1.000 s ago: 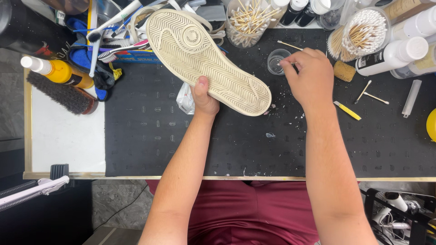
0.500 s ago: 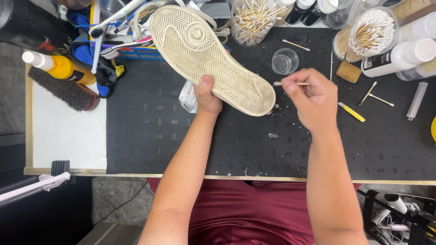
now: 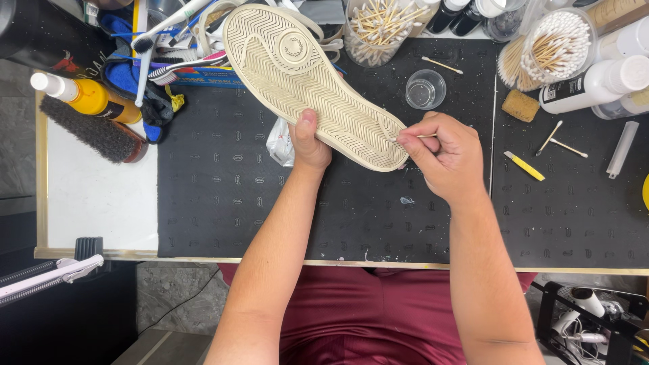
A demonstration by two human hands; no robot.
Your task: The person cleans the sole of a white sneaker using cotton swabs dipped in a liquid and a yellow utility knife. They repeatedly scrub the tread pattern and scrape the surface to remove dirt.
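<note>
A shoe (image 3: pixel 307 81) is held sole-up over a black work mat (image 3: pixel 223 189); its cream sole has a zigzag tread and a round mark near the toe. My left hand (image 3: pixel 309 140) grips the shoe's near edge, thumb on the sole. My right hand (image 3: pixel 443 157) pinches a thin wooden stick (image 3: pixel 414 137) whose tip touches the sole's heel end. A crumpled clear plastic bag (image 3: pixel 278 143) lies under the shoe by my left hand.
A small clear cup (image 3: pixel 426 89), jars of cotton swabs (image 3: pixel 558 44) and sticks (image 3: pixel 378 27), white bottles (image 3: pixel 595 82), a sponge (image 3: pixel 520 105) and a yellow tool (image 3: pixel 524 165) stand at the back right. A yellow bottle (image 3: pixel 84 96), a bristle brush (image 3: pixel 91 128) and toothbrushes (image 3: pixel 165 27) lie at the left.
My right hand has come from beside the clear cup down and left to the shoe's heel, bringing the stick's tip onto the sole. The left hand keeps holding the shoe.
</note>
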